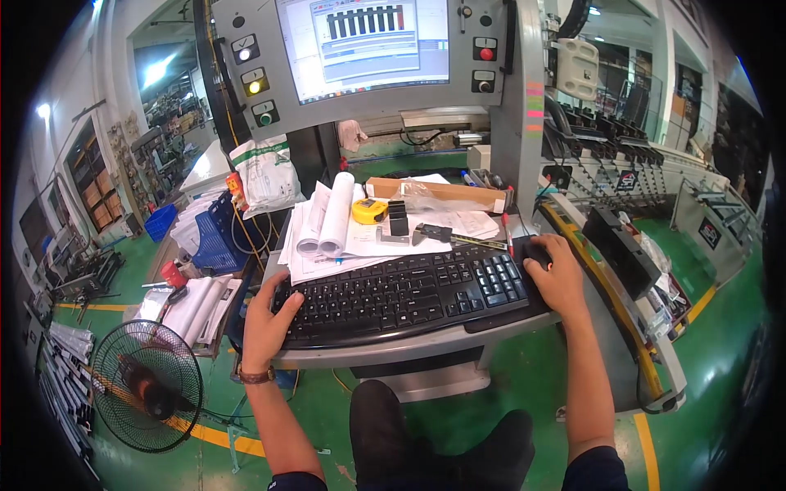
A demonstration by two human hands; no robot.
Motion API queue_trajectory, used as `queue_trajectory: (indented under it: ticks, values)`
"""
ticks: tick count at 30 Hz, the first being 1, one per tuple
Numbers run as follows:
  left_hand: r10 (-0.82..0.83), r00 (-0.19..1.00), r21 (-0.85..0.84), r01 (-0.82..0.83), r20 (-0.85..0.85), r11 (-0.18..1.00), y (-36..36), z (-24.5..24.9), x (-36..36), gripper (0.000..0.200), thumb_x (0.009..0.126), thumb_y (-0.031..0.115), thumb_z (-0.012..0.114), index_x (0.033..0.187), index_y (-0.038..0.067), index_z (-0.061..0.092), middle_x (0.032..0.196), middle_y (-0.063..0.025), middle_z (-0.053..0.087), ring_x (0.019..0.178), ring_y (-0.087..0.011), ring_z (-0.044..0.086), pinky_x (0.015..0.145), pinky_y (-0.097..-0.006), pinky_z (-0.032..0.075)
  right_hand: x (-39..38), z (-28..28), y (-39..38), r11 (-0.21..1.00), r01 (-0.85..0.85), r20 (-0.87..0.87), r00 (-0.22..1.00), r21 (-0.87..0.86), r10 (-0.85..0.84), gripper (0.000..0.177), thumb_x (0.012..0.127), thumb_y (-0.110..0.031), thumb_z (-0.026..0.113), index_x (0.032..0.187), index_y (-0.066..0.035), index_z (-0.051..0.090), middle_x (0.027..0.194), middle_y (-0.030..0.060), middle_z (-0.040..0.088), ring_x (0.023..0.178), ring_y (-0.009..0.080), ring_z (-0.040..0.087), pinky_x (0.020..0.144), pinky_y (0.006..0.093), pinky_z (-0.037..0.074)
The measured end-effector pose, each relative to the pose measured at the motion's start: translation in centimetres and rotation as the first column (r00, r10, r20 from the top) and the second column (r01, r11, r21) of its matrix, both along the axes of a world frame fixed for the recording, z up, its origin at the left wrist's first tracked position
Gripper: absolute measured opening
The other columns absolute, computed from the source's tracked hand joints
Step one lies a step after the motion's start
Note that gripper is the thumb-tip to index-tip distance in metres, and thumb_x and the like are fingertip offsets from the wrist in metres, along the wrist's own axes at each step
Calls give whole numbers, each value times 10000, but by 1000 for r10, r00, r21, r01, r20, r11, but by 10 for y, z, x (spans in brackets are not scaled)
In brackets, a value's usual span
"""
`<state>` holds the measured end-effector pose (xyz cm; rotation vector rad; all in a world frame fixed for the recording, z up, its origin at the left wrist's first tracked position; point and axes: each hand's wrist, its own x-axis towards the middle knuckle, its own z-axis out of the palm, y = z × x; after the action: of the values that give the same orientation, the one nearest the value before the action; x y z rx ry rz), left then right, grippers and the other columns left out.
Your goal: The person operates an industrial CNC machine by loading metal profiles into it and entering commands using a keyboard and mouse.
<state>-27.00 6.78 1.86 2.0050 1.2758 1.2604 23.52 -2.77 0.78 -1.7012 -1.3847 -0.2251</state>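
A black keyboard (401, 295) lies across the front of a grey machine console shelf. My left hand (268, 319) rests at its left end, thumb spread over the keys and fingers along the edge, holding nothing. At the keyboard's right end, my right hand (558, 277) is over a black computer mouse (534, 252), its fingers around it. Above, a monitor (368, 49) shows a window with a row of dark upright shapes. Behind the keyboard are a yellow tape measure (369, 212), rolled papers (336, 217), small black blocks (398, 219) and a caliper-like tool (463, 237).
Coloured buttons (255, 86) flank the monitor. A white bag (266, 176) and a blue basket (219, 237) stand left of the shelf. A black fan (147, 385) is at lower left. Machinery with a yellow-edged rail (602, 286) runs along the right, over a green floor.
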Motion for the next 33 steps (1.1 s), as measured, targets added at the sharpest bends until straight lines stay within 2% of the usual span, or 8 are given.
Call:
queue_trajectory:
  ticks: [6, 10, 15, 18, 23, 27, 30, 33]
  values:
    - [-2, 1000, 10, 2, 18, 1000, 2, -2, -1, 679, 1012, 408, 804, 1499, -31, 629, 1406, -243, 726, 1343, -298, 661, 1175, -424, 461, 4, -4, 4, 999, -24, 27, 999, 37, 23, 434, 912, -257, 776, 1298, -61, 737, 1404, 138, 677, 1237, 357, 705, 1002, 435, 573]
    - [41, 998, 66, -38, -38, 997, 7, -9, -4, 629, 1020, 358, 805, 1480, -39, 644, 1407, -199, 727, 1334, -271, 648, 1174, -390, 458, 5, -5, 4, 996, -54, 14, 998, 64, 53, 410, 927, -244, 774, 1284, -45, 741, 1379, 155, 678, 1199, 337, 709, 906, 400, 600]
    - [-6, 1000, 27, 6, 20, 1000, 8, -9, -1, 583, 1045, 283, 775, 1498, -54, 629, 1431, -173, 701, 1328, -238, 633, 1160, -366, 464, 6, -4, 4, 973, -101, 47, 995, 208, 94, 254, 948, -172, 750, 1173, -59, 784, 1348, 177, 706, 1247, 375, 685, 1043, 445, 541]
    - [-13, 1000, 18, 12, 26, 1000, 9, -8, -1, 599, 1052, 292, 764, 1513, -60, 616, 1461, -189, 686, 1343, -246, 625, 1174, -374, 453, -3, -5, -6, 958, -130, 206, 975, 254, 78, 168, 947, -120, 732, 1090, -72, 805, 1337, 166, 722, 1286, 390, 666, 1113, 474, 488]
    - [1, 1000, 24, -1, 3, 1000, 9, -8, -2, 618, 1053, 330, 757, 1518, -53, 615, 1461, -195, 687, 1349, -254, 624, 1181, -385, 447, -52, -1, -27, 948, -266, 320, 926, 175, 200, 139, 921, -110, 727, 1027, -109, 816, 1352, 106, 720, 1410, 399, 590, 1185, 545, 399]
    - [6, 1000, 20, -6, 3, 1000, 9, -9, -2, 612, 1051, 332, 759, 1515, -42, 622, 1441, -196, 699, 1336, -259, 633, 1176, -388, 451, -66, 2, -25, 951, -300, 418, 875, 74, 243, 146, 923, -103, 714, 1023, -125, 817, 1364, 104, 713, 1425, 390, 569, 1197, 553, 377]
    - [11, 1000, 27, -11, 21, 1000, 8, -10, -1, 608, 1049, 333, 761, 1513, -37, 626, 1429, -199, 706, 1330, -259, 639, 1174, -387, 454, -62, 4, -20, 956, -283, 350, 905, 75, 241, 149, 940, -110, 705, 1040, -125, 814, 1362, 105, 704, 1416, 378, 573, 1221, 566, 353]
    - [-3, 999, 20, 2, 34, 1000, 7, -8, 0, 611, 1045, 334, 766, 1512, -35, 627, 1429, -198, 706, 1322, -262, 644, 1166, -387, 461, -55, 7, -12, 979, -177, 361, 924, 103, 129, 158, 961, -124, 695, 1066, -129, 812, 1358, 107, 695, 1409, 366, 575, 1222, 576, 344]
